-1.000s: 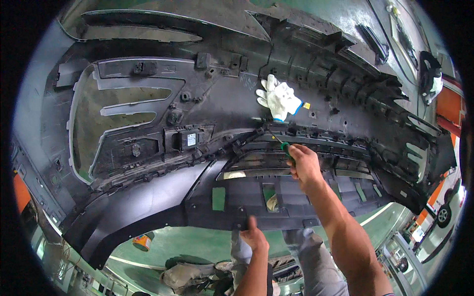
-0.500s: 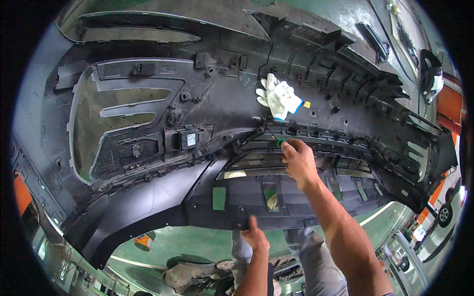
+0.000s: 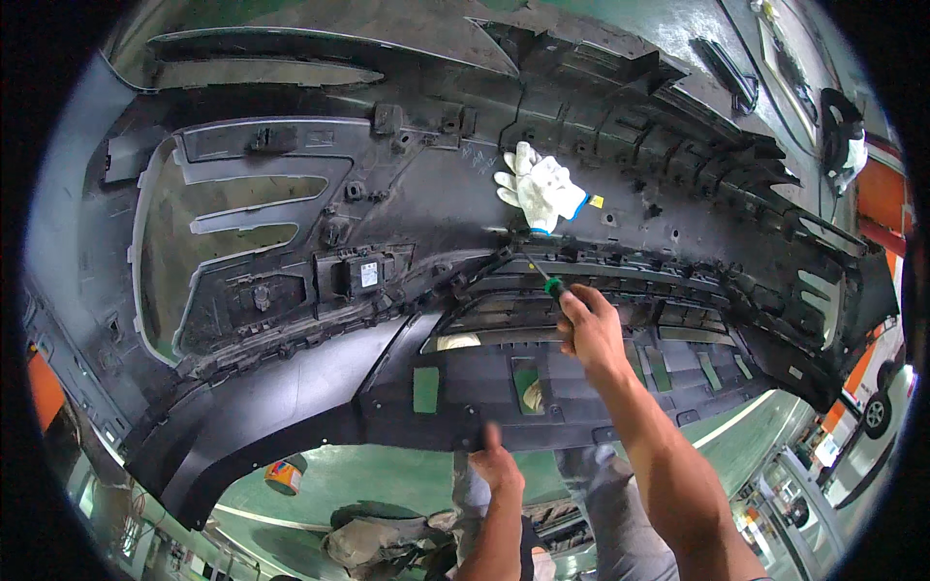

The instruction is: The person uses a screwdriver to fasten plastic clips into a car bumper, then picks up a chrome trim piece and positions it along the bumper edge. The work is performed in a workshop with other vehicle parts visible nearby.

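A large black car bumper lies inner side up before me, with ribs, clips and cut-outs. My right hand is closed round a screwdriver with a green and dark handle. Its thin shaft slants up and left to the upper edge of the slatted grille; whether the tip touches a fastener is too small to tell. At the bumper's near edge, my left hand grips the rim, thumb on top and the other fingers mostly hidden. White work gloves with blue cuffs rest on the bumper beyond the screwdriver.
A small module with a white label is mounted left of the grille. An orange tub stands on the green floor at the lower left. Dark trim pieces lie at the far right, and a white vehicle is at the right rim.
My right hand has moved slightly nearer and to the right with the screwdriver, showing more of its handle. The left hand stays at the bumper's edge; the view has shifted a little.
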Tool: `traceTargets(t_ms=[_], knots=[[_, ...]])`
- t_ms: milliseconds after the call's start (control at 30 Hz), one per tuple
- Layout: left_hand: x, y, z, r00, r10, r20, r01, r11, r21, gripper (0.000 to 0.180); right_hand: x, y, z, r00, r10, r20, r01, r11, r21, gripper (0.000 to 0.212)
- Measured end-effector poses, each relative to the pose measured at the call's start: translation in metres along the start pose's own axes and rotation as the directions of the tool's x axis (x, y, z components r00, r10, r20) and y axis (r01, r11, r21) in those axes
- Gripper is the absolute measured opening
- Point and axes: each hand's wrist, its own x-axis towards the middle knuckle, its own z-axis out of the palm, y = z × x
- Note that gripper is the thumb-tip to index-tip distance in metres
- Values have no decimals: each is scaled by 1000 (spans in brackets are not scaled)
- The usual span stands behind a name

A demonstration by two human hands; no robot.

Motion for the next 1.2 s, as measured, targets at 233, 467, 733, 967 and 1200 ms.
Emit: traceTargets(t_ms=[233, 467, 733, 967, 1200], knots=[[14, -3, -18, 984, -19, 175, 18, 1000, 7, 54, -92, 62, -68, 963, 128, 236, -184, 956, 229, 62], [-2, 37, -65, 906, -72, 417, 35, 995, 95, 33, -144, 127, -100, 832, 211, 513, -386, 884, 262, 65], [-80, 57, -123, 903, 74, 424, -127, 987, 100, 15, -168, 150, -109, 748, 119, 653, -90, 993, -78, 45], [-187, 66, -133, 775, -55, 630, -434, 678, 594, 32, -190, 139, -116, 773, 68, 630, -78, 997, -12, 34], [-215, 73, -119, 445, 298, 845, -864, 393, 316, 19, -199, 134, -141, 562, 37, 826, -376, 901, 216, 23]])
